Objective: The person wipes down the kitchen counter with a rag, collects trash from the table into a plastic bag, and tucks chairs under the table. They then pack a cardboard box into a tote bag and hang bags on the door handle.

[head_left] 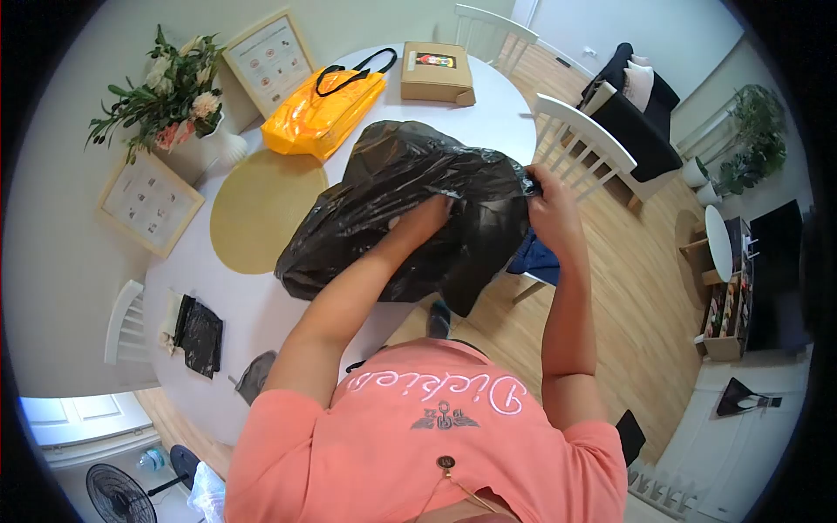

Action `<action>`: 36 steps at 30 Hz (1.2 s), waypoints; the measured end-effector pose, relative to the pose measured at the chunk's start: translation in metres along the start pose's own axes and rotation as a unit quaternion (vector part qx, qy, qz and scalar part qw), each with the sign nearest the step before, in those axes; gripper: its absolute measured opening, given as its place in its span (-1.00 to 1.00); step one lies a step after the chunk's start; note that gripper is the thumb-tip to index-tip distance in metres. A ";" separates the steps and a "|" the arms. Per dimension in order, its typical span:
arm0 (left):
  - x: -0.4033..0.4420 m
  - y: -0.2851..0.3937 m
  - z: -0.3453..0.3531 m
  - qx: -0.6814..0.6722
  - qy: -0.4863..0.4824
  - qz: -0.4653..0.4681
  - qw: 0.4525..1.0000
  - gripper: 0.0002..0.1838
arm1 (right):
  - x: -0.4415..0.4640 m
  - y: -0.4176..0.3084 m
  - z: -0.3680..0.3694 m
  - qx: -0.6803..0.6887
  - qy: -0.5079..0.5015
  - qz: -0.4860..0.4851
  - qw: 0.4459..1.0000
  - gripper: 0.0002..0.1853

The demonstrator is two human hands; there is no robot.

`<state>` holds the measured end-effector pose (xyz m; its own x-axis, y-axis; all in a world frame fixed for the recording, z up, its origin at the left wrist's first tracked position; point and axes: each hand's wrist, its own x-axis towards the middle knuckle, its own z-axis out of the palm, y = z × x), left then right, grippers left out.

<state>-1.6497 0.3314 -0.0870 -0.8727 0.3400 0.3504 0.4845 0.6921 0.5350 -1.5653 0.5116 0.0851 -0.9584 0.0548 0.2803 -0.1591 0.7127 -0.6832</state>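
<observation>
While right hand (pixel 551 207) pinches black bag (pixel 349 227) at near-right edge of table (pixel 253 318), left hand (pixel 425 220) is inside, grip hidden, can't tell. Shirt (pixel 375 453) reads "Dickies".

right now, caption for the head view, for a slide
Left hand in the folds of a black plastic bag, right hand gripping its edge.

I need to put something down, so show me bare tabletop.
Bare: the table between the round mat and folded black plastic, and right of the cardboard box; the mat looks bare. Crowded: around the flowers and orange bag, and where the big black bag spreads.
</observation>
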 end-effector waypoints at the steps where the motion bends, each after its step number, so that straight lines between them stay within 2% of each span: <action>1: -0.001 0.003 0.003 0.013 -0.038 -0.035 0.999 -0.70 | 0.000 0.003 -0.001 0.008 -0.005 0.011 1.000 -0.67; 2: -0.007 0.003 0.004 0.027 -0.077 -0.069 0.994 -0.70 | 0.001 0.008 -0.001 0.004 -0.016 0.019 1.000 -0.76; 3: -0.012 0.003 0.003 0.042 -0.118 -0.103 0.987 -0.69 | 0.001 0.012 0.000 0.005 -0.017 0.013 1.000 -0.76; 6: -0.019 -0.010 0.012 0.025 -0.040 -0.024 0.999 -0.66 | 0.006 0.025 0.004 0.003 -0.026 0.006 1.000 -0.77; 10: -0.036 -0.030 0.005 0.043 0.049 0.054 0.996 -0.62 | 0.020 0.029 0.011 0.079 -0.038 0.022 0.996 -0.67; 15: -0.072 0.019 -0.094 0.210 0.067 0.102 0.970 -0.56 | 0.040 0.011 0.010 0.290 -0.075 0.093 0.949 -0.60; 16: -0.090 0.010 -0.094 0.137 -0.030 -0.010 0.990 -0.54 | 0.044 0.008 0.008 0.276 -0.089 0.090 0.953 -0.58; 18: -0.138 -0.020 -0.084 0.103 -0.087 -0.111 0.985 -0.55 | 0.052 0.016 0.016 0.306 -0.089 0.045 0.947 -0.58; 19: -0.164 -0.035 -0.078 0.147 -0.050 -0.102 0.983 -0.58 | 0.054 0.020 0.019 0.320 -0.090 0.022 0.943 -0.58; 21: -0.186 -0.048 -0.086 0.183 -0.099 -0.127 0.970 -0.63 | 0.054 0.023 0.014 0.300 -0.147 -0.010 0.942 -0.55; 23: -0.196 -0.054 -0.098 0.159 -0.267 -0.190 0.931 -0.67 | 0.043 0.019 0.009 0.297 -0.205 -0.061 0.931 -0.47; 24: -0.191 -0.041 -0.113 0.159 -0.231 -0.145 0.949 -0.67 | 0.037 0.018 0.008 0.254 -0.202 -0.111 0.939 -0.31; 25: -0.178 -0.016 -0.136 0.159 -0.194 -0.099 0.963 -0.67 | 0.031 0.011 0.004 0.116 -0.208 -0.144 0.961 -0.18; 27: -0.157 0.018 -0.166 0.141 -0.128 -0.021 0.981 -0.65 | 0.014 -0.004 0.019 -0.052 -0.149 -0.199 0.967 0.01; 29: -0.138 0.036 -0.182 0.109 -0.076 0.053 0.990 -0.63 | -0.002 -0.003 0.051 -0.076 -0.161 -0.225 0.958 0.20; 31: -0.118 0.059 -0.192 0.070 -0.044 0.085 0.993 -0.66 | -0.013 0.000 0.084 -0.021 -0.207 -0.273 0.939 0.31; 33: -0.100 0.076 -0.193 0.044 -0.032 0.117 0.992 -0.68 | -0.025 -0.018 0.102 0.035 -0.233 -0.282 0.930 0.16; 35: -0.085 0.088 -0.195 0.032 -0.036 0.149 0.988 -0.70 | -0.022 -0.014 0.127 0.099 -0.235 -0.308 0.917 -0.21; 36: -0.082 0.098 -0.211 0.062 -0.011 0.175 0.983 -0.71 | -0.019 -0.026 0.114 0.170 -0.248 -0.245 0.922 -0.48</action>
<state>-1.5176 0.2365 0.0990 -0.6565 0.5834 0.4782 0.7445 0.6030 0.2865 -1.5700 0.4124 0.0201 -0.7283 -0.6023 0.3269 -0.5867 0.3014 -0.7516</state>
